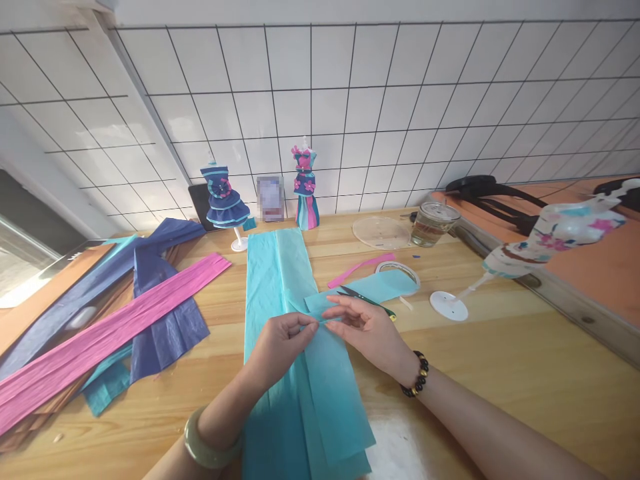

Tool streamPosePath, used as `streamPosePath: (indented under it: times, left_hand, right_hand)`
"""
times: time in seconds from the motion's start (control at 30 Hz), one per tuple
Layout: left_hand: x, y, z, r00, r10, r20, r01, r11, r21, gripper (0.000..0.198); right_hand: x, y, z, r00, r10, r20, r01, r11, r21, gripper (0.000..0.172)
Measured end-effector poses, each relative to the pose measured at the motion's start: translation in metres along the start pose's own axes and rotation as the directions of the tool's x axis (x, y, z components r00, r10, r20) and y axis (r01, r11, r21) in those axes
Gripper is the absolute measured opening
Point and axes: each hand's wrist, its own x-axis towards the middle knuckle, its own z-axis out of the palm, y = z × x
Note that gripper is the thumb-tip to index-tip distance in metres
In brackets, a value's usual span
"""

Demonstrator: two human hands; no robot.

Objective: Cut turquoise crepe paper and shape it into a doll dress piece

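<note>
A long turquoise crepe paper sheet (265,280) lies lengthwise down the table, with narrower folded turquoise strips (335,393) over its right side. My left hand (287,343) pinches the upper edge of those strips between thumb and forefinger. Close beside its fingertips, my right hand (367,330) has its fingers curved and apart, with a gap between thumb and forefinger; whether it touches the paper is unclear. Just behind the right fingers lie dark-bladed scissors (357,295) on a short turquoise paper piece (385,287). A roll of tape (413,270) is partly under that piece.
Pink paper (165,300) and dark blue paper (170,333) spread across the left. Two small dress forms, one in blue (225,197) and one multicoloured (305,190), stand at the back. On the right are a glass of liquid (434,223) and a tilted white dress form (550,233).
</note>
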Motion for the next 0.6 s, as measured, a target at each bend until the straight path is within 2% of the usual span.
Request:
streamPosePath:
  times: [0.17, 0.33, 0.6]
  left_hand:
    - [-0.0026, 0.0037, 0.0005, 0.998, -0.009, 0.056, 0.011, 0.999, -0.039, 0.027]
    - [0.0003, -0.0016, -0.0023, 0.997, -0.019, 0.077, 0.03, 0.99, -0.138, 0.027]
    - [0.0002, -0.0025, -0.0017, 0.995, 0.003, 0.1, 0.004, 0.998, -0.07, 0.027]
  right_hand:
    - [-0.0002, -0.0018, 0.0027, 0.995, -0.099, -0.02, 0.096, 0.992, -0.085, 0.03]
    - [0.0003, -0.0019, -0.0007, 0.997, -0.067, -0.034, 0.064, 0.995, -0.075, 0.031]
    - [-0.0014, -0.0064, 0.0022, 0.997, -0.076, 0.002, 0.076, 0.993, -0.09, 0.031]
